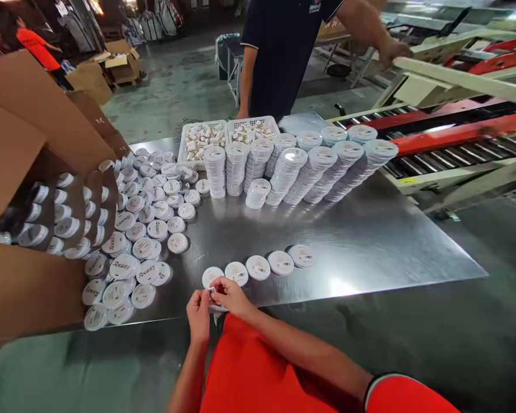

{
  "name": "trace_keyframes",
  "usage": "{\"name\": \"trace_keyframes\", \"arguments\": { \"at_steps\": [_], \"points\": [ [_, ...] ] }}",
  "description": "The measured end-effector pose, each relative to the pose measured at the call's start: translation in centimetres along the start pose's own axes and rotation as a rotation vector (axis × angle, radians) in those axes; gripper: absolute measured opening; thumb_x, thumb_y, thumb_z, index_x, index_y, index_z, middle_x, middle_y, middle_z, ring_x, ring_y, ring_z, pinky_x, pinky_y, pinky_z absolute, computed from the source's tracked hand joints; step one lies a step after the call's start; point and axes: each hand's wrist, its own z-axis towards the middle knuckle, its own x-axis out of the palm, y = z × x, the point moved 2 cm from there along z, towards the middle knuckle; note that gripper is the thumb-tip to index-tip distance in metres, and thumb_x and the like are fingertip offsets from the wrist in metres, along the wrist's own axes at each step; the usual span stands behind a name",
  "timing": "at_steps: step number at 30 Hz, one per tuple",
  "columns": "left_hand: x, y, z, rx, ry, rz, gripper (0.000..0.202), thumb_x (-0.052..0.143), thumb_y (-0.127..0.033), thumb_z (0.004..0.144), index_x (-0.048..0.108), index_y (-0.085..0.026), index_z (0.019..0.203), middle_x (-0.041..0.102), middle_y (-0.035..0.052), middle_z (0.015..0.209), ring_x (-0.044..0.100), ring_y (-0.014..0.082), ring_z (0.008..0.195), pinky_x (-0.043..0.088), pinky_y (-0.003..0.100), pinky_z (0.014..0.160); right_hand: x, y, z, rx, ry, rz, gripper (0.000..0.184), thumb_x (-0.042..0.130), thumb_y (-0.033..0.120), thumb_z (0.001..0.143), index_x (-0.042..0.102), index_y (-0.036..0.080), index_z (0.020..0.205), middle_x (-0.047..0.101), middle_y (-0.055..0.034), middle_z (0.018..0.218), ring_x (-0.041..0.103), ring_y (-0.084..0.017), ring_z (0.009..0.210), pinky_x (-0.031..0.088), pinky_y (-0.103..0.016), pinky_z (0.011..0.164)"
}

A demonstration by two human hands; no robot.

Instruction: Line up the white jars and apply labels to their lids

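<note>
My left hand (pixel 198 312) and my right hand (pixel 231 297) meet at the near edge of the steel table (pixel 370 241). Both pinch a small white item, perhaps a label sheet (pixel 217 308); I cannot make it out. Just beyond my fingers a row of several round white tins (pixel 258 267) lies flat, labels up, running right from one white tin (pixel 212 276) beside my hands.
Many loose white tins (pixel 148 226) spill from a tipped cardboard box (pixel 30 189) at the left. Stacked tins (pixel 301 166) and two white baskets (pixel 203 140) stand at the back. A person in a dark shirt (pixel 279 51) stands behind, by a red roller conveyor (pixel 456 135).
</note>
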Motion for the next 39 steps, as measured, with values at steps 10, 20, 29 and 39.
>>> {"name": "trace_keyframes", "arguments": {
  "at_steps": [10, 20, 29, 39],
  "points": [
    [-1.6, 3.4, -0.2, -0.140, 0.175, -0.133, 0.040, 0.078, -0.052, 0.067, 0.063, -0.016, 0.077, 0.064, 0.0009, 0.072, 0.060, 0.0142, 0.068, 0.051, 0.028, 0.069, -0.5, -1.6, -1.4, 0.100, -0.083, -0.018, 0.032, 0.077, 0.040, 0.067, 0.059, 0.018, 0.081, 0.061, 0.0033, 0.071, 0.057, -0.012, 0.065, 0.049, -0.027, 0.063],
    [-2.0, 4.6, -0.6, -0.088, 0.157, 0.125, 0.046, 0.063, -0.064, 0.075, 0.059, -0.019, 0.073, 0.064, 0.0025, 0.069, 0.061, 0.0179, 0.066, 0.051, 0.030, 0.066, -0.3, -2.2, -2.6, 0.064, -0.150, -0.234, 0.018, 0.065, 0.035, 0.076, 0.057, 0.019, 0.075, 0.059, 0.0033, 0.066, 0.054, -0.011, 0.059, 0.042, -0.024, 0.057],
    [-2.1, 6.5, -0.7, -0.039, 0.141, 0.373, 0.045, 0.049, -0.061, 0.085, 0.049, -0.021, 0.063, 0.056, -0.0013, 0.056, 0.055, 0.0151, 0.055, 0.043, 0.026, 0.055, -0.5, -3.8, -2.9, 0.099, -0.299, -0.326, 0.014, 0.060, 0.033, 0.078, 0.061, 0.020, 0.073, 0.061, 0.0034, 0.063, 0.055, -0.013, 0.058, 0.044, -0.025, 0.059],
    [-0.8, 8.4, 0.4, 0.476, 0.395, 1.032, 0.019, 0.052, -0.017, 0.088, 0.066, -0.019, 0.075, 0.067, 0.0127, 0.132, 0.059, 0.0275, 0.126, 0.046, 0.044, 0.107, -4.9, -1.2, 3.2, 0.161, -0.219, -1.108, 0.018, 0.057, 0.025, 0.092, 0.073, 0.018, 0.088, 0.065, -0.0092, 0.110, 0.053, -0.024, 0.110, 0.037, -0.037, 0.095]
  ]
}}
